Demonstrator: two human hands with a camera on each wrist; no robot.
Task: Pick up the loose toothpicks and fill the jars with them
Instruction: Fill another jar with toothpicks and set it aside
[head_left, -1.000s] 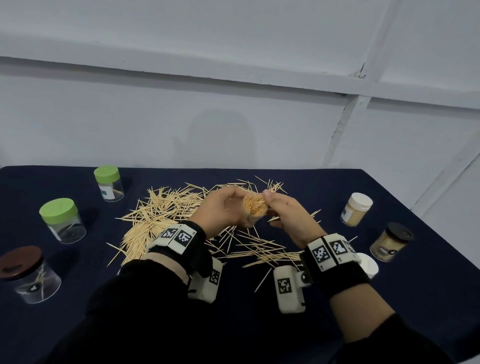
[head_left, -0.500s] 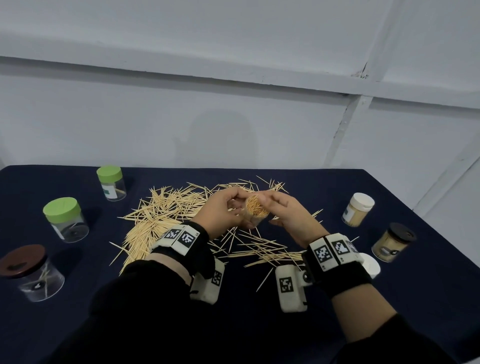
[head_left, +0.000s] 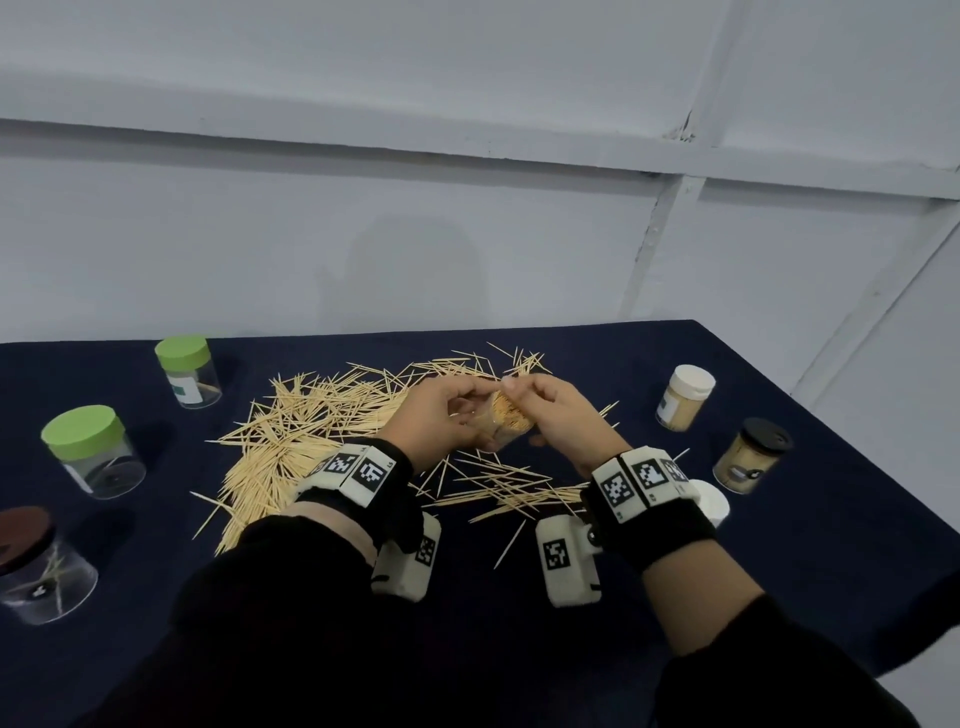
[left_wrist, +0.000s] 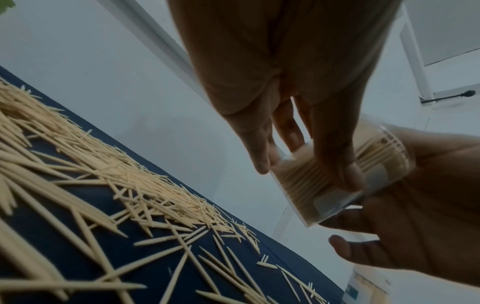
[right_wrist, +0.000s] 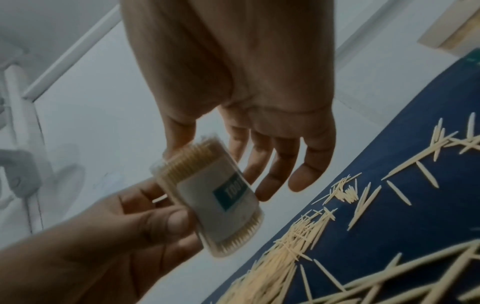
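Observation:
A clear jar packed with toothpicks is held tilted above the table, its mouth toward me. My left hand grips its body, with fingers curled round the wall. My right hand is at the jar's mouth: the thumb touches the rim of the jar, and the other fingers are stretched out and free of it. Loose toothpicks lie in a wide heap on the dark blue table, under and left of both hands.
Two green-lidded jars and a brown-lidded jar stand at the left. At the right are a white-lidded jar, a black-lidded jar and a loose white lid. A grey wall is behind the table.
Both hands stayed together at the jar. The right hand's fingertips moved up to the jar's mouth, and the jar tipped a little toward the right.

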